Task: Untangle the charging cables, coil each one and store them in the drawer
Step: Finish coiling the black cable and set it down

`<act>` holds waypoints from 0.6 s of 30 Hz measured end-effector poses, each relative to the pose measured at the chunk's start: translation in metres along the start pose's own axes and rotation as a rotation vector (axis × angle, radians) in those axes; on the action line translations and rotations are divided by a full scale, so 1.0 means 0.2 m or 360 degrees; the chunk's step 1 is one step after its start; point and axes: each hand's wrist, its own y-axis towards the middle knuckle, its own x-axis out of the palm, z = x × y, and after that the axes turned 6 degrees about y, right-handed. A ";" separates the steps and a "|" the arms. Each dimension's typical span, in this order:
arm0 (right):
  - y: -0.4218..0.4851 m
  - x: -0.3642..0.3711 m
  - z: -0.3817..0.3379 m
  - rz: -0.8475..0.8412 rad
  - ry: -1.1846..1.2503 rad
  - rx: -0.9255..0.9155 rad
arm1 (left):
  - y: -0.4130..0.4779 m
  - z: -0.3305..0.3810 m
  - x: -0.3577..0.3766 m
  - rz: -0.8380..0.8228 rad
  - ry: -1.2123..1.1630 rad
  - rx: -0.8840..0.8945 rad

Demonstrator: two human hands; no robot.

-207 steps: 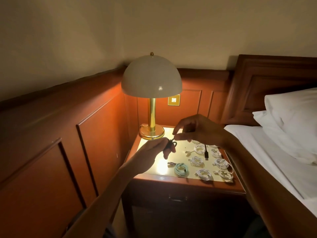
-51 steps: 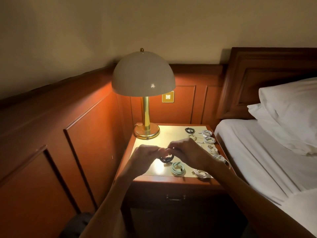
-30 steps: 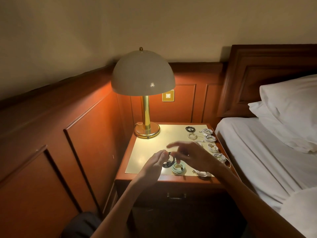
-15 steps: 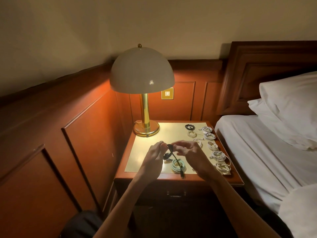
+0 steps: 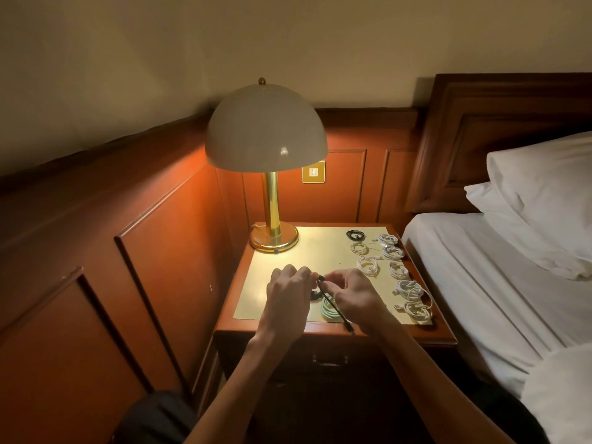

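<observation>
2 hands meet over the near half of the counter (image 5: 288, 328), both arms reaching in from the near edge of the view, palms turned down and knuckles up. The left hand (image 5: 286, 291) is curled into a loose fist, its grip closed on the black cable (image 5: 330, 299), whose coiled part shows dark just under the thumb side. The right hand (image 5: 352, 291) pinches the same cable at its top, fingertips (image 5: 326, 278) bent in towards the left hand, almost touching it. From that pinch a straight tail of the cable runs down towards the near right, passing over a mint-green coil (image 5: 328, 310) that lies on the counter, and its plug end hangs at the counter's near edge.

Along the right side of the counter lie about 8 white coils (image 5: 368, 265), in 2 rough rows and apart from one another, with 1 small black coil (image 5: 355, 234) at the far end. A brass lamp (image 5: 272, 200) with a pale dome shade stands at the far left corner. The drawer (image 5: 328, 360) below the top is shut, its handle dim. No writing or brand can be read on any cable or on the wall switch (image 5: 313, 172).
</observation>
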 end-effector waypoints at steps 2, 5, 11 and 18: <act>0.00 0.01 0.00 0.0090 -0.0087 -0.0028 | 0.01 0.02 0.01 0.0078 -0.0054 -0.0096; 0.01 0.03 -0.02 0.0226 -0.0298 -0.0072 | 0.02 0.04 0.01 0.0181 -0.0149 -0.0258; 0.03 0.06 -0.01 0.0357 -0.0475 -0.0171 | 0.02 0.05 0.03 0.0231 -0.0299 -0.0424; 0.00 0.09 0.00 0.0553 -0.0338 -0.0423 | 0.02 0.02 0.04 -0.0048 -0.0988 -0.0716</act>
